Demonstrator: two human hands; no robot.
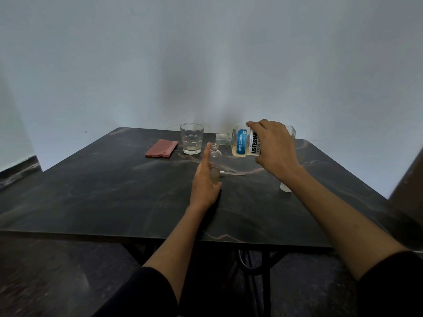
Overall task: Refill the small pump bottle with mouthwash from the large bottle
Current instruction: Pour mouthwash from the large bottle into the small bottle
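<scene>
- Step in hand, by my reading: the pour itself; the large bottle [246,143] was held on its side above the table [96,191], uncapped neck pointing left toward the small pump bottle [215,161]; no stream could be made out.
- Right hand [273,148] was clasped over the large bottle's body, fingers across the label, thumb underneath; pale liquid lay low along its lower side.
- Left hand [206,181] steadied the small bottle from its left side, fingers extended up along the wall, thumb near the base; whether the fingers fully encircled it, I could not tell.
- Small bottle stood upright, mouth open, near the table's middle; a little liquid showed at its bottom.
- Next move, as judged: bring the large neck directly over the narrow mouth and tip slowly; the small opening makes a spill likely.
- A tube [232,173], probably the pump's dip tube, lay just right of the small bottle; a white cap [285,187] stood toward the right edge.
- Glass [191,138] and folded pink cloth [162,148] sat toward the far edge, left of the pour.
- Near edge and left half of the table lay open.
</scene>
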